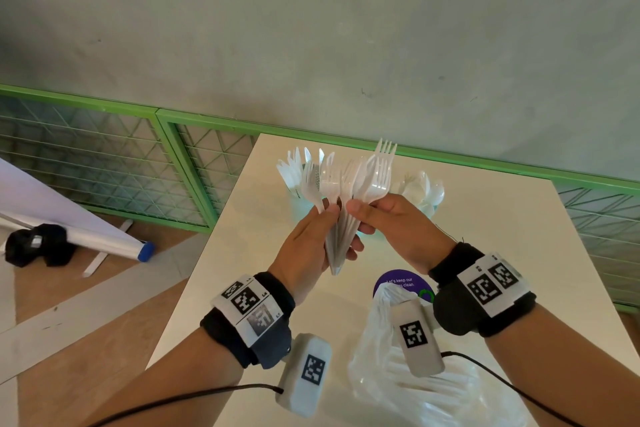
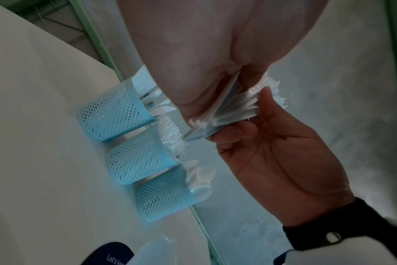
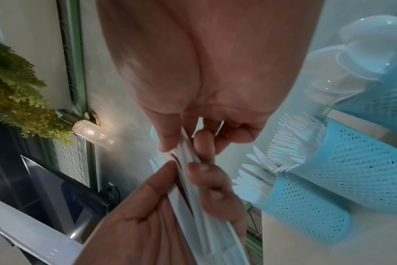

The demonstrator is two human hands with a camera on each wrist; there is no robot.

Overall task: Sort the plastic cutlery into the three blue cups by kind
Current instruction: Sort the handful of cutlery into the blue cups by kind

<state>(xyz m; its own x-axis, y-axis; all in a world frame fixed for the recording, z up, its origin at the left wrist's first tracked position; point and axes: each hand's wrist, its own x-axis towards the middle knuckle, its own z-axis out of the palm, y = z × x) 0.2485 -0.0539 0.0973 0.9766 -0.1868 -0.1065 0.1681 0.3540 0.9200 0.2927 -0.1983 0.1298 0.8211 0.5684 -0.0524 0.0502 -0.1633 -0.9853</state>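
Three cups [image 2: 116, 111] stand in a close row along the far edge of the tabletop [image 1: 242, 253], touching or nearly so, each bristling with upright cutlery above its rim, so the only way in is from above, past the handles and tines. Both hands [image 1: 308, 239] hold a fanned bundle [image 1: 346, 191] in the air just in front of the row, blocking the direct line to the middle cup. A plastic bag [image 1: 415, 388] and a round sticker [image 1: 401, 282] take up the near right part; the near left part and the strip before the cups lie bare.
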